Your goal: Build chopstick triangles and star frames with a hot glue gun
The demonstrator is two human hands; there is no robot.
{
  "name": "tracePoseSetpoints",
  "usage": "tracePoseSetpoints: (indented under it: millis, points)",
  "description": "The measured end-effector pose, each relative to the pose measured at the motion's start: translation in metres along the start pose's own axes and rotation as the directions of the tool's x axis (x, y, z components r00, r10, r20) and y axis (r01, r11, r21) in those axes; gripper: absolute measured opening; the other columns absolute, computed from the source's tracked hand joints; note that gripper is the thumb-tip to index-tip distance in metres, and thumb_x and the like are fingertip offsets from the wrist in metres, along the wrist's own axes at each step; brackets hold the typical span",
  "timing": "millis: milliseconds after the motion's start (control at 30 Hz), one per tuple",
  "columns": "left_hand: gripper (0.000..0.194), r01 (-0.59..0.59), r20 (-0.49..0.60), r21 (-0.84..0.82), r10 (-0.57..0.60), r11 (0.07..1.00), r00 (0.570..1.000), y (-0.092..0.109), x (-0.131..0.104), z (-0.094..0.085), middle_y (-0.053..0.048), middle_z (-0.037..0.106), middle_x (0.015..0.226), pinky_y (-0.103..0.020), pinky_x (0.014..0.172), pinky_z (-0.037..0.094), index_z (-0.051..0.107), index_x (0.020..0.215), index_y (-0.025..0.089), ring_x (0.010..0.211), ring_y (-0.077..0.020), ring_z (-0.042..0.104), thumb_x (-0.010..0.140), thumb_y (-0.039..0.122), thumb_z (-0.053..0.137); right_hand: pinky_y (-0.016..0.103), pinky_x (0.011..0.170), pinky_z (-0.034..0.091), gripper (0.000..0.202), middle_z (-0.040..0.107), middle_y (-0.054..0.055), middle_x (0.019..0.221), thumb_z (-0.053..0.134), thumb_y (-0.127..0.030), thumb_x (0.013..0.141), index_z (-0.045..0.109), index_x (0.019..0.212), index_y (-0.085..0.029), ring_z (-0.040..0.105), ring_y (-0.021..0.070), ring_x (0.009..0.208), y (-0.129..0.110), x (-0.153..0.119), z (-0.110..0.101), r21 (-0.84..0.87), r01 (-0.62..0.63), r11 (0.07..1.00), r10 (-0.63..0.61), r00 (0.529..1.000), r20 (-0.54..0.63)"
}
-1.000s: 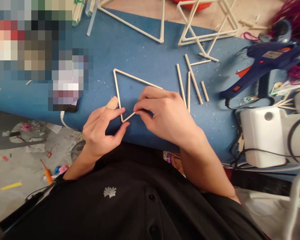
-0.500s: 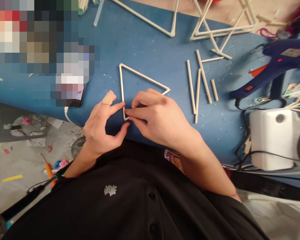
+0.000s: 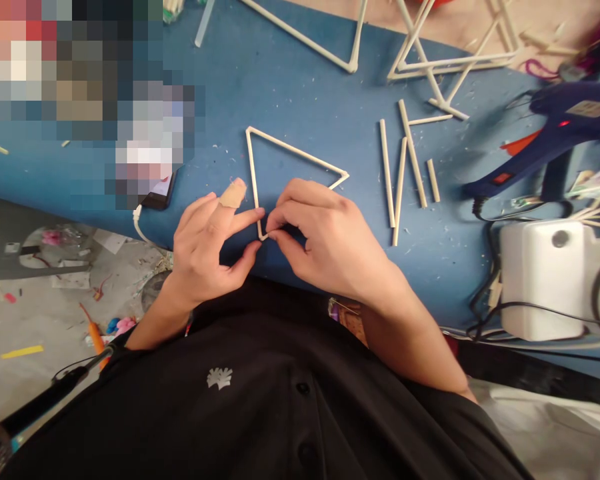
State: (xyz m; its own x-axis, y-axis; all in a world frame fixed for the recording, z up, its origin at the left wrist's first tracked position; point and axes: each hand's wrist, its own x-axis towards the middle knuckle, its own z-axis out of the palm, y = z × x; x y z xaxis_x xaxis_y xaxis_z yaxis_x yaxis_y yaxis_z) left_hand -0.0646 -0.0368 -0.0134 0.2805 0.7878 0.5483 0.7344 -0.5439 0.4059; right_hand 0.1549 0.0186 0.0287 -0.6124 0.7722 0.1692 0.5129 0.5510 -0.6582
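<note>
A littered grey floor (image 3: 30,313) lies below the matte blue tabletop (image 3: 305,93), where a pale triangle of thin wooden sticks (image 3: 299,152) rests. The left hand (image 3: 203,247) holds thumb and forefinger moderately apart around its near corner; the right hand (image 3: 330,237) hides part of 1 side, fingertips nearly together, grip unclear. Pixelation masks the upper left; a dark-blue glue gun (image 3: 550,137) is cut off.

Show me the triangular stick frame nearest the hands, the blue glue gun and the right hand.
Triangular stick frame (image 3: 297,152): head view, its upper stick.
Blue glue gun (image 3: 555,130): head view, its upper handle.
Right hand (image 3: 325,230): head view, back of the hand.
</note>
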Motion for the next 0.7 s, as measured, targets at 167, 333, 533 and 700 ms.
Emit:
tracePoseSetpoints:
  millis: [167,333,533,700]
  points:
    - [0.048,-0.079,0.062,0.026,0.078,0.996,0.995,-0.011,0.011,-0.007,-0.005,0.085,0.131,-0.050,0.100,0.067,0.064,0.147,0.030,0.116,-0.0291,0.083,0.100,0.028,0.073,0.037,0.084,0.053,0.016,0.071,0.008,0.104,0.056,-0.011,0.102,0.069,0.097,-0.019,0.065,0.0210,0.093,0.004,-0.011,-0.009,0.049,-0.004,0.999,0.006,0.998,-0.056]
    - [0.032,-0.140,0.234,-0.030,0.143,0.990,0.962,-0.022,0.025,-0.007,-0.006,0.087,0.120,-0.042,0.093,0.067,0.077,0.135,0.027,0.109,-0.0260,0.083,0.105,0.028,0.068,0.037,0.075,0.052,0.011,0.071,0.006,0.101,0.060,-0.021,0.105,0.068,0.097,-0.023,0.063,0.0192,0.086,0.011,-0.023,-0.013,0.097,-0.059,0.994,0.084,0.956,-0.281]
    - [0.016,-0.263,0.133,-0.119,0.278,0.958,0.951,-0.025,0.039,-0.003,-0.002,0.086,0.102,-0.034,0.081,0.066,0.078,0.122,0.027,0.096,-0.0201,0.083,0.107,0.029,0.073,0.035,0.067,0.051,0.010,0.072,0.005,0.092,0.066,-0.024,0.103,0.071,0.094,-0.024,0.061,0.0174,0.077,0.018,-0.035,-0.009,0.090,-0.056,0.994,0.094,0.863,-0.497]
    - [0.014,-0.113,0.025,-0.143,0.117,0.983,0.993,-0.013,0.054,-0.009,0.001,0.084,0.104,-0.041,0.089,0.070,0.074,0.121,0.033,0.099,-0.0214,0.083,0.107,0.031,0.071,0.032,0.063,0.049,0.009,0.072,0.001,0.086,0.070,-0.019,0.099,0.071,0.091,-0.023,0.059,0.0142,0.070,0.013,-0.032,-0.007,0.120,0.014,0.993,0.058,0.813,-0.579]
